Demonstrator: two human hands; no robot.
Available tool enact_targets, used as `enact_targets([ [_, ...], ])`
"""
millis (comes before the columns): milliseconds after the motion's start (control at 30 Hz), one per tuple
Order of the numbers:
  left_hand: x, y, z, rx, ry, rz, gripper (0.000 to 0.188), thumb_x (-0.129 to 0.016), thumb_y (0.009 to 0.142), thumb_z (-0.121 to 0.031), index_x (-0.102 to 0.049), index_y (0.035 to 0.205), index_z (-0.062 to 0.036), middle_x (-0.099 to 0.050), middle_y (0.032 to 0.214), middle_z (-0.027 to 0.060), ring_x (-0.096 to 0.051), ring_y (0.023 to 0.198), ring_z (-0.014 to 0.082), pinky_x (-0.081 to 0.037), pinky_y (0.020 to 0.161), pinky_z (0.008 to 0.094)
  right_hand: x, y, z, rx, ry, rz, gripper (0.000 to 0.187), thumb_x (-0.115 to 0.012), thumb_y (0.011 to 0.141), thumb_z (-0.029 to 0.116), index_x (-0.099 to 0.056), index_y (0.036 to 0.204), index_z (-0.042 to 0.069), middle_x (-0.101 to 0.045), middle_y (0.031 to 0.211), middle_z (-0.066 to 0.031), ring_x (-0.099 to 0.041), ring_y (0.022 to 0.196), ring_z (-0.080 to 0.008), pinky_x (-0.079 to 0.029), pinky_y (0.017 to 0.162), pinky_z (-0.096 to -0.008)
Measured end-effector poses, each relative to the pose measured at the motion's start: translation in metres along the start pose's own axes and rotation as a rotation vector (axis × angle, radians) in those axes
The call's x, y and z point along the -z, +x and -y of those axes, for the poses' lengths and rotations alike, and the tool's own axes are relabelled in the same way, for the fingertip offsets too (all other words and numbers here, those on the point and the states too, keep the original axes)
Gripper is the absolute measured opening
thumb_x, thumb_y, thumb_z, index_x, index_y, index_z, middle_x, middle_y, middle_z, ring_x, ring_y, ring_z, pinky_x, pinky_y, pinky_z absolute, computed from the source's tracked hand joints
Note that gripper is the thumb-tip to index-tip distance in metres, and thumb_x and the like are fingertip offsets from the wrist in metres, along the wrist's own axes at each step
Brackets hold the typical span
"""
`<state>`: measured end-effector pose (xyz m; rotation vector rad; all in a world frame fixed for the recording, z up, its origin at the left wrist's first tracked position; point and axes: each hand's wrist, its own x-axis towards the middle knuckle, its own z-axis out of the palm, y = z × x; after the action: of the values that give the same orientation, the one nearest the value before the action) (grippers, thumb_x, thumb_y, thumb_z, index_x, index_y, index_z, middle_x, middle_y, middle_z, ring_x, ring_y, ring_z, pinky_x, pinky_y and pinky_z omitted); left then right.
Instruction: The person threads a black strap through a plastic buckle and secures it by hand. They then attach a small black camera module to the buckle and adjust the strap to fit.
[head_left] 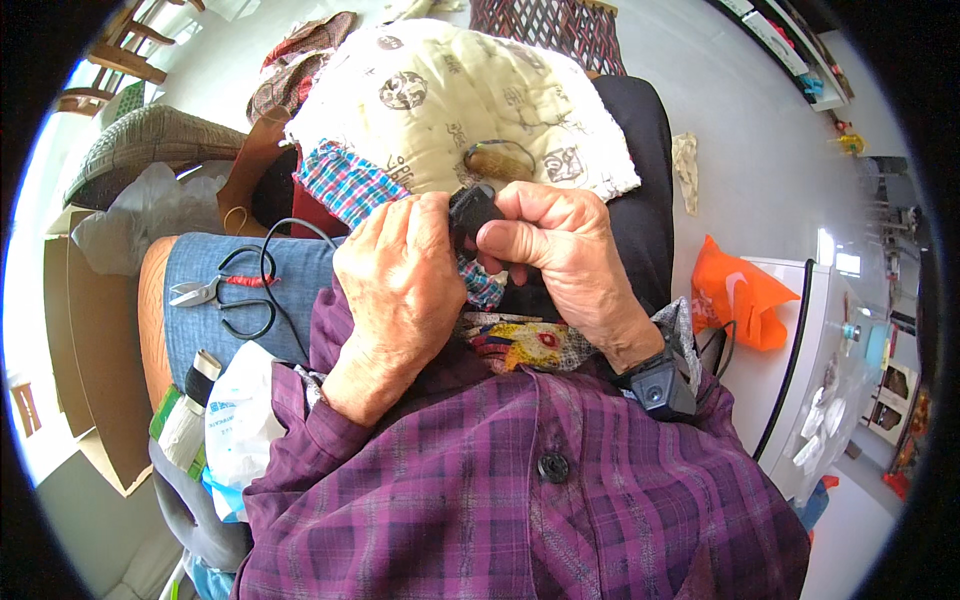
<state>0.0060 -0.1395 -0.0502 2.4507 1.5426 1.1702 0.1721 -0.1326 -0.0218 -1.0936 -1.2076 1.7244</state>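
Note:
In front of my chest both hands are closed on a small black piece point(474, 210); its exact kind cannot be made out. My left hand point(400, 270) curls round its left side, with the fingertips hidden. The thumb and fingers of my right hand point(550, 240) pinch it from the other side. Right behind it lies a cream printed cushion point(450, 110), bearing a brown oval object point(500, 162) with a thin dark loop. Blue and red plaid cloth point(350, 183) shows beside my left hand. Scissors point(235, 293) with dark looped handles and red wrapping rest on blue denim point(200, 260) to the left.
A cardboard box point(95, 350), a clear plastic bag point(150, 215) and a woven hat-like thing point(150, 145) stand at left. An orange bag point(740, 295) hangs by a white cabinet point(785, 370) at right. A dark cable point(270, 250) loops near the scissors. My right wrist carries a black device point(660, 388).

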Motion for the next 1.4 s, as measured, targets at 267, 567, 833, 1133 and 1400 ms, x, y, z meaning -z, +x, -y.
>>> enact_targets([
  [267,0.000,0.005,0.002,-0.051,0.059,-0.053,0.028,-0.063,0.066,-0.004,-0.059,0.093,-0.0002,-0.064,0.087,0.0126,-0.063,0.076,0.0284,-0.050,0.065,0.0368,-0.002,0.001,-0.006,0.098,0.052,0.014,0.022,-0.068,0.089,0.027,-0.065,0.086,0.006,-0.060,0.070,0.0034,-0.041,0.057,-0.0013,-0.033,0.052,-0.0174],
  [567,0.004,0.007,0.003,-0.261,0.161,-0.138,0.029,-0.060,0.071,-0.010,-0.059,0.096,0.0057,-0.064,0.090,0.0186,-0.065,0.080,0.0308,-0.052,0.069,0.0380,-0.001,-0.005,0.006,0.041,0.060,0.064,0.027,-0.066,0.091,0.032,-0.065,0.088,0.005,-0.060,0.074,0.0043,-0.041,0.062,-0.0013,-0.035,0.058,-0.0172],
  [833,0.004,0.008,0.003,-0.327,0.217,-0.202,0.030,-0.057,0.074,-0.009,-0.060,0.097,0.0094,-0.065,0.090,0.0231,-0.066,0.081,0.0346,-0.053,0.072,0.0401,0.004,-0.005,-0.005,0.073,0.150,0.109,0.024,-0.069,0.087,0.023,-0.066,0.086,-0.001,-0.061,0.084,-0.0017,-0.055,0.075,-0.0082,-0.044,0.070,-0.0220],
  [1133,0.009,0.010,0.001,-0.360,0.236,-0.209,0.029,-0.059,0.072,-0.009,-0.061,0.095,0.0094,-0.066,0.091,0.0244,-0.067,0.081,0.0357,-0.054,0.072,0.0415,0.002,-0.006,-0.011,0.178,0.192,0.085,0.016,-0.071,0.086,0.018,-0.065,0.085,0.003,-0.057,0.081,0.0025,-0.054,0.076,-0.0072,-0.044,0.070,-0.0224],
  [1400,0.013,0.010,0.003,-0.272,-0.002,-0.175,0.038,-0.066,0.058,0.000,-0.061,0.096,0.0030,-0.065,0.100,0.0184,-0.064,0.086,0.0347,-0.051,0.073,0.0428,0.009,-0.004,-0.011,0.170,0.241,0.153,0.017,-0.072,0.084,0.016,-0.065,0.084,0.001,-0.054,0.083,0.0010,-0.052,0.079,-0.0079,-0.043,0.071,-0.0221],
])
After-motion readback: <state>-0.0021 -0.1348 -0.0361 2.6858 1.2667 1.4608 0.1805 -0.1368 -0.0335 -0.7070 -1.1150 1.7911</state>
